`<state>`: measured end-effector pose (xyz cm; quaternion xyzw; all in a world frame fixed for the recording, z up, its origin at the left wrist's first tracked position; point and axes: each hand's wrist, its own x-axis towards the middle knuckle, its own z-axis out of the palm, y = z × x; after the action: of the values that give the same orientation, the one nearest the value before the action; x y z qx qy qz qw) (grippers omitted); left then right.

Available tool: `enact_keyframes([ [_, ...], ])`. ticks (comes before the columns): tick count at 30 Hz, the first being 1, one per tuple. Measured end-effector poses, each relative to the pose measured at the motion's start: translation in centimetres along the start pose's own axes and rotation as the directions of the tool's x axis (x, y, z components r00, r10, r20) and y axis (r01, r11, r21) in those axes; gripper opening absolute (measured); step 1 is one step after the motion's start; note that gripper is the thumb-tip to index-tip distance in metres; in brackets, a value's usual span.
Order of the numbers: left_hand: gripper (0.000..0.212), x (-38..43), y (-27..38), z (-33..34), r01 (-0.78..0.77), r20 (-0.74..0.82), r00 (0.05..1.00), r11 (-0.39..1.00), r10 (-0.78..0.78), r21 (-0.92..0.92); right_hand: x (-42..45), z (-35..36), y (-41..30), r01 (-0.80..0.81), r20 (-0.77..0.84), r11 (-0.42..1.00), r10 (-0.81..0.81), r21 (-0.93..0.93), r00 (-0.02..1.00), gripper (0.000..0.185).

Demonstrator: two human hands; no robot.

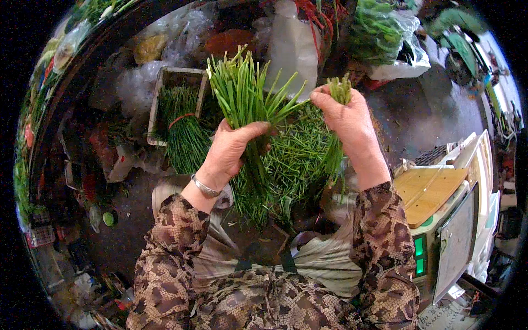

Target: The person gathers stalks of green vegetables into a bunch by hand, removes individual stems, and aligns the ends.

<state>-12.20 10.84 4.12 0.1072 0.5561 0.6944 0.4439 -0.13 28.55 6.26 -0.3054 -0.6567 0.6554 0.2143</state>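
My left hand [237, 150], with a metal bangle at the wrist, is closed round a thick bunch of long green stalks [241, 90], possibly garlic chives. Their pale cut ends fan out upward and the dark leaves hang below. To its right, my right hand [346, 111] grips a smaller bundle of green stalks [340, 88], whose leaves trail down past the wrist. Its thumb and forefinger meet at the tip of a stalk leaning out of the left bunch. Loose cut greens [297, 152] lie in a heap beneath and between both hands.
A pale crate [154, 111] at left holds greens, one bunch tied with a red band [181, 119]. Plastic bags [140, 84] lie behind. A scale [429, 231] with a green display and a wooden board [433, 189] stand at right. A bag of leafy greens [377, 37] is at upper right.
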Motion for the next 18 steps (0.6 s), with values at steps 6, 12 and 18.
enact_keyframes([
  [6,0.027,0.2,-0.1,-0.5,-0.06,-0.009,0.998,0.998,0.059,-0.002,0.3,-1.8,-0.7,0.132,-0.085,0.987,-0.14,-0.089,0.986,0.026],
  [12,0.026,0.3,0.3,-0.7,0.01,0.0,1.0,0.997,-0.01,-0.076,-0.1,-1.9,-1.0,0.049,0.197,0.992,-0.025,-0.118,0.98,0.05],
  [18,0.029,0.2,0.4,-0.6,-0.009,-0.024,1.0,0.998,0.008,-0.059,-0.3,-2.3,-1.1,-0.132,0.262,0.99,0.118,0.037,0.958,0.029],
])
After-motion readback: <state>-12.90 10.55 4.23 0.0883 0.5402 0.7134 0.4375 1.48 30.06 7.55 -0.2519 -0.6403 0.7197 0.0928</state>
